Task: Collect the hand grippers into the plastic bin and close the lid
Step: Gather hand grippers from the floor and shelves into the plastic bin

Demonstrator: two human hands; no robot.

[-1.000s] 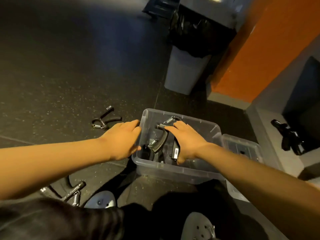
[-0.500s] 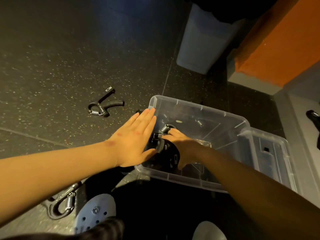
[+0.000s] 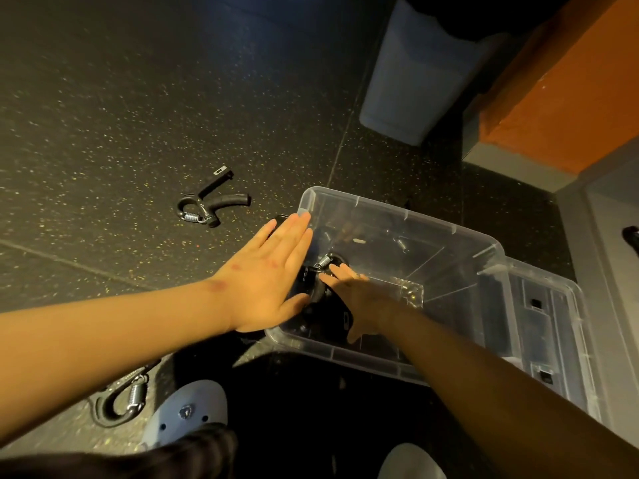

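Against the left wall of the plastic bin (image 3: pixel 397 216), our left hand (image 3: pixel 266 281) has gone from curling over the rim to lying flat, fingers straight, while our right hand (image 3: pixel 363 299) has sunk onto the hand grippers (image 3: pixel 332 319) inside; grasping or merely pressing, we cannot tell. A loose gripper (image 3: pixel 207 205) and a nearer gripper (image 3: pixel 121 402) await on the floor (image 3: pixel 103 133); the lid (image 3: pixel 560 323) lies off.

Bin (image 3: pixel 408 216): clear plastic, smooth, glossy. Lid (image 3: pixel 553 305): same clear plastic. Floor (image 3: pixel 103 115): matt black, rough-looking, with pale specks. Hand gripper (image 3: pixel 211 205) on the floor: matt black handles, shiny coiled metal spring. Waste bin (image 3: pixel 415 74): smooth, matt grey.
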